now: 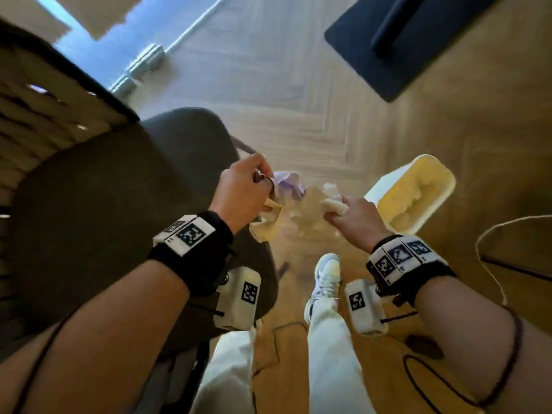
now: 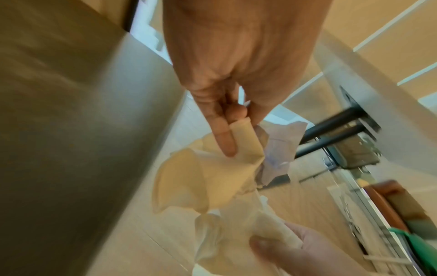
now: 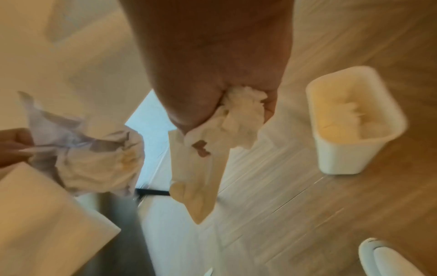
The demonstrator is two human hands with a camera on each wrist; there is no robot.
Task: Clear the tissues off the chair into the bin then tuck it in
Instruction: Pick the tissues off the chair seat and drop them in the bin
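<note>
Left hand: clenched on a bunch of tissues, held off the edge of the chair.
Right hand: clenched on another wad, short of the bin.
Bin: on the floor to the right, already holding some tissues.
Risk: loose tails hang from both fists; a piece could likely slip free and land on the floor before reaching the bin.
Surface: pale herringbone wood floor.
Room: dark mat beyond; cables near the feet.

Motion blur is smearing the tissues hanging between your hands, so you are not seeing their count; the chair is running off-frame left.
</note>
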